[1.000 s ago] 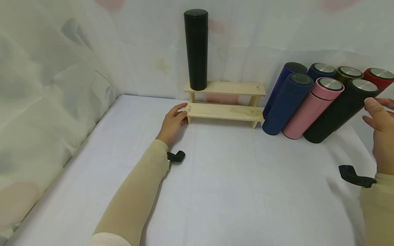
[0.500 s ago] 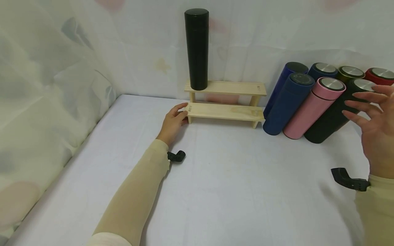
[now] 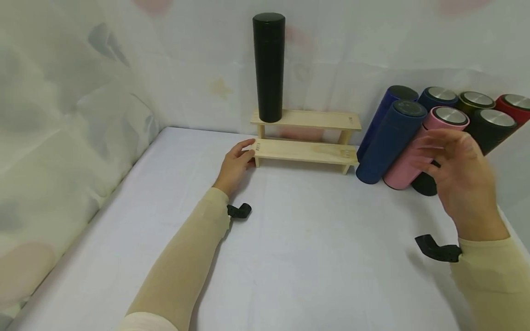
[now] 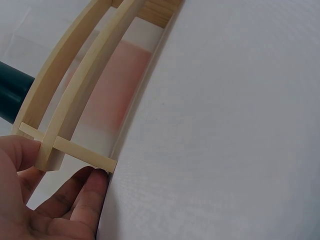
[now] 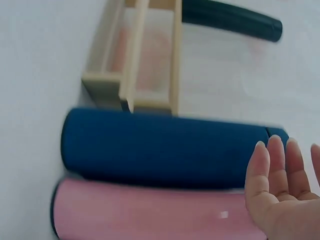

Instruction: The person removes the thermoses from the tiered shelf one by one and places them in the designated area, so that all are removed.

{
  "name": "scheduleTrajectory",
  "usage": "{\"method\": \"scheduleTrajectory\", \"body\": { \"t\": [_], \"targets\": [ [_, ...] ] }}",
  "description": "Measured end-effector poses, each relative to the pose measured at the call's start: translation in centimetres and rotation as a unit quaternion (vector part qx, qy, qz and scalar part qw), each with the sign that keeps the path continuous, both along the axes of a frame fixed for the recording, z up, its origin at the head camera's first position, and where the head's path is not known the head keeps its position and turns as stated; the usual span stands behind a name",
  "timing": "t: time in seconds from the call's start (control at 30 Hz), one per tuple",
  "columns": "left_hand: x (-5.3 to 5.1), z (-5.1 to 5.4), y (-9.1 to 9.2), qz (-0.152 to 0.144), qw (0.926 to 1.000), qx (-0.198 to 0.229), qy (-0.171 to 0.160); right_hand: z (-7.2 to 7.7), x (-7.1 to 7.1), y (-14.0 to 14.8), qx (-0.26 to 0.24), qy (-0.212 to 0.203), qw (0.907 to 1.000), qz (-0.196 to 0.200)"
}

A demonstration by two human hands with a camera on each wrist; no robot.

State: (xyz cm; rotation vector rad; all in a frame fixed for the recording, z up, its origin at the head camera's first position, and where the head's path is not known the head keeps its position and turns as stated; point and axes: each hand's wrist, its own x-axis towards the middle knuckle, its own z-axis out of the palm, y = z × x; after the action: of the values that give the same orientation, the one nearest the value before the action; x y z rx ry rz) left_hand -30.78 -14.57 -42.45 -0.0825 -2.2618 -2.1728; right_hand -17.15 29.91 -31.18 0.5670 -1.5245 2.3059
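A two-step wooden display rack (image 3: 306, 151) stands on the white-covered table against the back cloth. My left hand (image 3: 233, 169) holds its left end, with the thumb at the lower board's end and curled fingers against the leg in the left wrist view. Upright on the upper step's left end is a black thermos bottle (image 3: 269, 69). My right hand (image 3: 468, 179) is raised with spread, slightly bent fingers and holds nothing. It hangs in front of a pink thermos bottle (image 3: 406, 161) and a black one with a steel lid (image 3: 492, 126), hiding parts of both. Beside them stands a blue thermos bottle (image 5: 165, 147).
Behind the front bottles stand a dark blue bottle (image 3: 383, 108), a blue one with a steel lid (image 3: 439, 95), an olive one (image 3: 474, 102) and a red one (image 3: 515, 110). Patterned cloth (image 3: 54, 138) hangs along the left side.
My right hand has come away from the steel-lidded black bottle, spread its fingers and moved left, in front of the pink one. The left hand stays at the rack.
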Motion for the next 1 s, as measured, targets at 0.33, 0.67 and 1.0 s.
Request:
{"method": "scheduleTrajectory", "body": {
  "t": [0.33,0.67,1.0],
  "targets": [
    [0.2,0.0,-0.5,0.003,1.0,0.006,0.0,-1.0,-0.9,-4.7,0.135,-0.011,0.9907,0.014],
    [0.4,0.1,-0.3,0.007,1.0,-0.001,0.002,-0.7,-4.0,-10.4,0.29,-0.006,0.9571,0.002],
    [0.4,0.5,0.2,0.011,0.9999,-0.008,0.003,-0.3,-8.9,-13.9,0.278,-0.025,0.96,-0.018]
  ]
}}
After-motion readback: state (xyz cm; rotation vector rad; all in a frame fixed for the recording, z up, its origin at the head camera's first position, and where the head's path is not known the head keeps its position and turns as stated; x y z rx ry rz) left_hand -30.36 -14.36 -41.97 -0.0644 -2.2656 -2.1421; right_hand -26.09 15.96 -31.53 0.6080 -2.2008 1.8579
